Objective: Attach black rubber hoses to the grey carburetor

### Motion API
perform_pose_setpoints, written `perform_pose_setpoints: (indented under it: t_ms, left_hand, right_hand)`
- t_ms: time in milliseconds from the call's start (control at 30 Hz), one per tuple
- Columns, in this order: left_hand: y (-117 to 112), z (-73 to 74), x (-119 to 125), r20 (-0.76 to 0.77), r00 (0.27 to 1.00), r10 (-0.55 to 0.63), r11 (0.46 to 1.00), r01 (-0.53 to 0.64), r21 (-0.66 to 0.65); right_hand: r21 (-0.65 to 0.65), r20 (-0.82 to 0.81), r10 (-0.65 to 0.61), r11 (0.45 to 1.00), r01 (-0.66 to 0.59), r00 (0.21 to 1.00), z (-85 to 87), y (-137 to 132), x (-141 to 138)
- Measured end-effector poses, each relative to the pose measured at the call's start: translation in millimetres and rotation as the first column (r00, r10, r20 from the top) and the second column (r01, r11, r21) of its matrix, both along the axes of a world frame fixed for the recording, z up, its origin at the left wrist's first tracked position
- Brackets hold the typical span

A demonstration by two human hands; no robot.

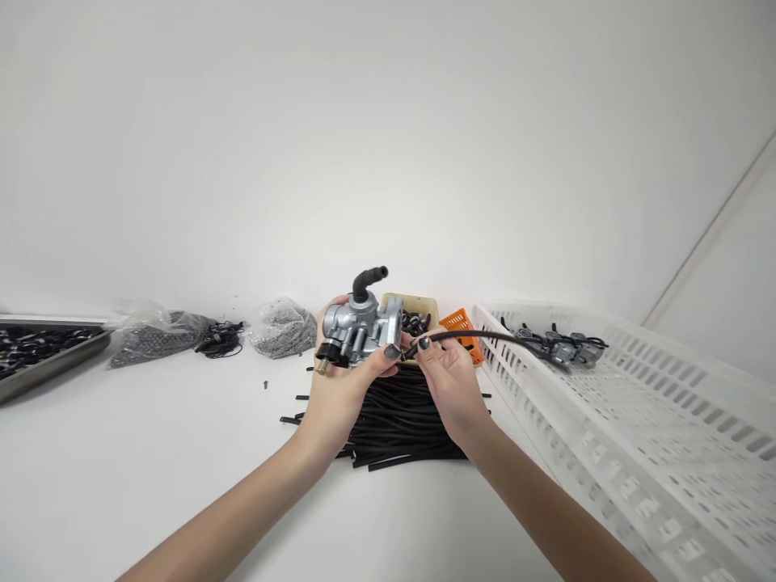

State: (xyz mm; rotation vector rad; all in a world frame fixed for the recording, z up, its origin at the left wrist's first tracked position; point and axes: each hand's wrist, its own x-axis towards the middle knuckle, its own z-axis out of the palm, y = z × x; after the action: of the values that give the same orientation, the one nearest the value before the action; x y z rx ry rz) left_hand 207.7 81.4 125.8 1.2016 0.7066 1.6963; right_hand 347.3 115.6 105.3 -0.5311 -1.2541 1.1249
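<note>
Your left hand [343, 388] is raised, fingers wrapped around the metal carburetor [359, 326]; your right hand [452, 381] pinches the black hose [485, 335] end against it, above the tabletop [151, 453].

A single head-worn camera looks forward and down, close over both forearms, across a white table [151, 453] toward a bare wall [388, 121].

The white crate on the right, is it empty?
No, the white crate holds a few grey metal parts at its far end.
</note>
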Motion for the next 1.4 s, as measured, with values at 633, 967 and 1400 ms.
perform_pose_setpoints:
  t_ms: [633, 967, 1400]
  left_hand:
    - [13.2, -4.3, -11.4, -0.030, 0.954, -0.300, 0.945, 0.292, -0.145]
    - [9.3, 4.0, -13.3, 0.018, 0.927, -0.375, 0.902, 0.369, -0.222]
    - [4.6, 14.9, -13.4, 0.188, 0.861, -0.473, 0.746, 0.505, -0.435]
  right_hand:
    - [0.211, 0.181, -0.321, 0.936, 0.282, 0.930, 3.9, -11.9, 8.2]
    - [0.195, 0.268, 0.103, 0.968, -0.158, 0.958, 12.2, -5.0, 18.4]
    - [0.223, 0.216, 0.226, 0.936, -0.274, 0.950, 15.8, -11.2, 24.4]
